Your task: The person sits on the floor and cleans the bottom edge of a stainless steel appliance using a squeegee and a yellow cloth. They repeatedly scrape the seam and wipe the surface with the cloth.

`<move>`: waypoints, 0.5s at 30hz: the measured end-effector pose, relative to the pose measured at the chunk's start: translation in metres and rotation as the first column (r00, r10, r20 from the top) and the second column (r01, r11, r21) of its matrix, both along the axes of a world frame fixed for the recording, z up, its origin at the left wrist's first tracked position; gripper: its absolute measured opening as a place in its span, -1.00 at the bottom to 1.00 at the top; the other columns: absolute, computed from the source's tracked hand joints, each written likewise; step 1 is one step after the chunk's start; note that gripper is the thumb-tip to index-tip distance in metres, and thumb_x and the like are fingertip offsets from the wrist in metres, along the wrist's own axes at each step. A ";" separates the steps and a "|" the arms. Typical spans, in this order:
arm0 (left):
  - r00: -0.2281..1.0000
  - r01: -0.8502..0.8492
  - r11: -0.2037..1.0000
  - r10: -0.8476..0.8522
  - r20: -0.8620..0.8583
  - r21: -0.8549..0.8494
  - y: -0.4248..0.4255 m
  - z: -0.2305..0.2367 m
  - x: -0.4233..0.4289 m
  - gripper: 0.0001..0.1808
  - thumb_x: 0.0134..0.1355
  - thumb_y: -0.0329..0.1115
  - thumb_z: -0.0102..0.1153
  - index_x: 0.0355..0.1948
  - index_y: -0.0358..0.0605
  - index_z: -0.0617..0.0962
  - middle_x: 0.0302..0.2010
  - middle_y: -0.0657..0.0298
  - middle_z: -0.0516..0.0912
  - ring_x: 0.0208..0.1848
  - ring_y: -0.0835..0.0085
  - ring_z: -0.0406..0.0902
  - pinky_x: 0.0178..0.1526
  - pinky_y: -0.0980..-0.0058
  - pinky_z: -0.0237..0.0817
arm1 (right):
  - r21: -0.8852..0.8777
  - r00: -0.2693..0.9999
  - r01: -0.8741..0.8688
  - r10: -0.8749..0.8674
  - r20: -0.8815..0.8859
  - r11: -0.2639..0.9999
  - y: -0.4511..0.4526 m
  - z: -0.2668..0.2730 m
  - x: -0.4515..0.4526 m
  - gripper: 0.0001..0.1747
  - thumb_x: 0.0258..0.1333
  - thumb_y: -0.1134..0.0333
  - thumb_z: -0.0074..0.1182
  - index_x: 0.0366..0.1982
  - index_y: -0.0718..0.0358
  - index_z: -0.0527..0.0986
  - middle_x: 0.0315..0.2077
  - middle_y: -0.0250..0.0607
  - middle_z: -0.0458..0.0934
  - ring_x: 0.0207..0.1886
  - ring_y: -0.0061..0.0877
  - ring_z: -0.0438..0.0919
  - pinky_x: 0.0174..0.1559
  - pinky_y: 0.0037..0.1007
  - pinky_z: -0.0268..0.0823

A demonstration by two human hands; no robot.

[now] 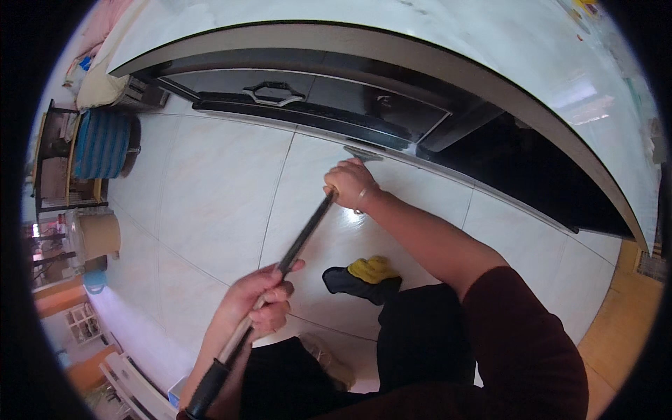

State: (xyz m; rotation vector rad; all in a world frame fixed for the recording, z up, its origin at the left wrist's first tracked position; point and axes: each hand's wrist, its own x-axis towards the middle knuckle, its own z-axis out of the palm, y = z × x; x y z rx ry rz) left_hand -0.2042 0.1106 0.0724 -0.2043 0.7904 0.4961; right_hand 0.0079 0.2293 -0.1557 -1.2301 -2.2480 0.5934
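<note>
A long dark pole (310, 231) with a black grip at its lower end slants up from the lower left. My left hand (268, 302) is closed around its lower part. Farther up, my right hand (350, 181), with a bracelet at the wrist, grips the pole near the cabinet base. Just beyond that hand a flat grey head (363, 153) lies on the floor tiles by the plinth; its join to the pole is hidden by my hand. On the tiles near my knees is a dark cloth or pad (349, 286) with a yellow fluffy cloth (373, 269) on it.
Ahead stands a black glossy cabinet (341, 97) with a metal handle (274, 94), under a pale countertop (446, 26). A dark opening (525, 173) is at its right. At the left are a shelf rack (68, 152), a blue striped item (103, 144) and a tan container (98, 236).
</note>
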 end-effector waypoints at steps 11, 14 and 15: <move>1.000 -0.021 0.999 0.021 0.020 0.028 -0.011 0.005 -0.004 -0.54 0.39 -0.34 -0.27 0.26 -0.31 0.21 -0.59 0.40 0.21 -0.77 0.72 0.14 -0.80 0.71 -0.02 | -0.090 0.998 -0.037 0.041 0.040 0.995 -0.011 0.005 -0.008 -0.81 -0.07 0.20 0.12 -0.65 0.08 0.45 -0.56 -0.35 0.51 -0.29 -0.34 0.49 -0.07 -0.29 0.20; 0.999 -0.037 0.998 0.037 0.004 0.054 -0.005 0.003 0.002 -0.54 0.40 -0.32 -0.29 0.26 -0.32 0.22 -0.54 0.39 0.25 -0.76 0.71 0.16 -0.78 0.71 0.02 | 0.023 1.000 -0.026 0.026 -0.016 0.999 0.001 -0.001 -0.002 -0.78 -0.09 0.20 0.14 -0.67 0.09 0.42 -0.56 -0.33 0.51 -0.31 -0.33 0.49 -0.09 -0.27 0.21; 0.997 -0.065 0.998 0.064 0.032 0.019 0.000 0.003 0.001 -0.54 0.40 -0.32 -0.29 0.26 -0.32 0.22 -0.54 0.39 0.26 -0.76 0.71 0.16 -0.78 0.70 0.03 | -0.010 1.000 -0.031 0.031 -0.003 0.999 0.006 0.001 -0.003 -0.78 -0.09 0.20 0.14 -0.67 0.09 0.42 -0.56 -0.33 0.51 -0.31 -0.32 0.49 -0.09 -0.27 0.21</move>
